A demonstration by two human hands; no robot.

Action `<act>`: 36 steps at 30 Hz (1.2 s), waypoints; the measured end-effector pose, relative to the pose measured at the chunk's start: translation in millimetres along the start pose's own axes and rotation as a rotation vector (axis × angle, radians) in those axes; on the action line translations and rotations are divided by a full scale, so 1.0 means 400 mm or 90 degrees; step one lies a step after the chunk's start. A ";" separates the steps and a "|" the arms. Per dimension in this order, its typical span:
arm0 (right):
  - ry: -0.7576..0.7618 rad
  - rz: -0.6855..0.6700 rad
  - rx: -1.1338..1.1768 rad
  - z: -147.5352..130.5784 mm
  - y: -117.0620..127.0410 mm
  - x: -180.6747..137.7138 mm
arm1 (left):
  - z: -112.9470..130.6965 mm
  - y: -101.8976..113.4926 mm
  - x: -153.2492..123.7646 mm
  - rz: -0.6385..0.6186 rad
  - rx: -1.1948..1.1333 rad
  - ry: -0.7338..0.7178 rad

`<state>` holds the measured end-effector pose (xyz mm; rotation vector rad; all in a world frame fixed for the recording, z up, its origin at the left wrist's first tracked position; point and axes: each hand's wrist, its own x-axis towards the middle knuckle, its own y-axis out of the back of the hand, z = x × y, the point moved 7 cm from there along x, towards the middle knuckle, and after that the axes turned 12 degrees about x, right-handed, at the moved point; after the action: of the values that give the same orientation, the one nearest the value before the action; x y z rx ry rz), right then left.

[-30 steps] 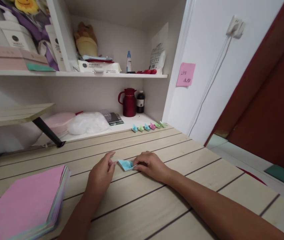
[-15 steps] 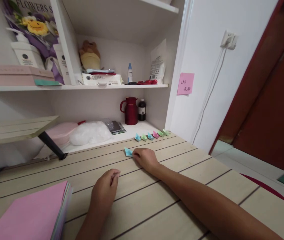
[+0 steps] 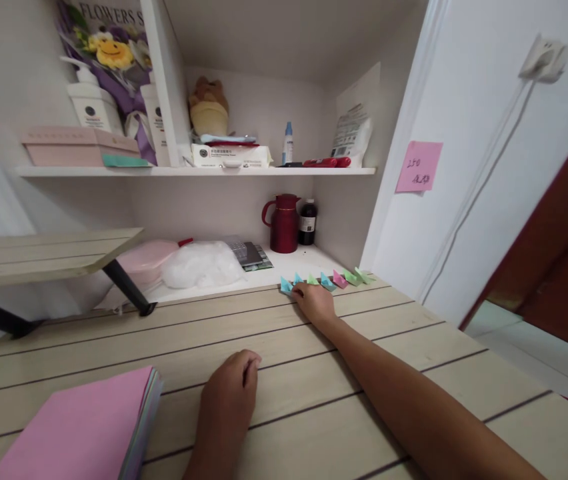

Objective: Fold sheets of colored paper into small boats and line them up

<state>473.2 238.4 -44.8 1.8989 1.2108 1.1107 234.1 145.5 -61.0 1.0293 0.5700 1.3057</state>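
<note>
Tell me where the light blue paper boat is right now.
The light blue paper boat sits at the table's far edge, at the right hand's fingertips, leftmost in the row of paper boats.

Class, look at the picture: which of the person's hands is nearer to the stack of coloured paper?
Left. The left hand rests on the table just right of the paper stack; the right hand is far off at the paper boats.

Right arm (image 3: 404, 393) outstretched; left hand (image 3: 229, 397) loosely curled, knuckles down.
</note>
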 end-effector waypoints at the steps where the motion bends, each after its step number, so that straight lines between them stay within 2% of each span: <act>1: 0.000 0.001 0.004 0.003 -0.003 0.002 | 0.001 0.000 0.000 -0.001 0.008 0.002; 9: -0.001 0.000 0.044 0.003 -0.018 0.012 | 0.005 -0.010 -0.003 -0.010 0.074 -0.003; 16: -0.036 0.003 0.071 -0.003 -0.005 0.022 | 0.013 -0.009 -0.005 -0.016 0.109 -0.011; 22: -0.037 0.015 0.059 -0.055 -0.001 0.038 | 0.015 -0.010 -0.001 -0.003 0.107 -0.029; 27: -0.027 0.035 0.016 -0.088 -0.017 0.017 | 0.014 -0.010 -0.005 -0.003 0.109 -0.024; 36: -0.048 0.041 -0.034 -0.040 -0.002 0.014 | 0.011 -0.013 -0.005 -0.011 0.105 -0.026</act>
<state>460.1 244.8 -36.4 1.9337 1.0761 1.0831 240.0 142.5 -63.9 1.1814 0.6623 1.2358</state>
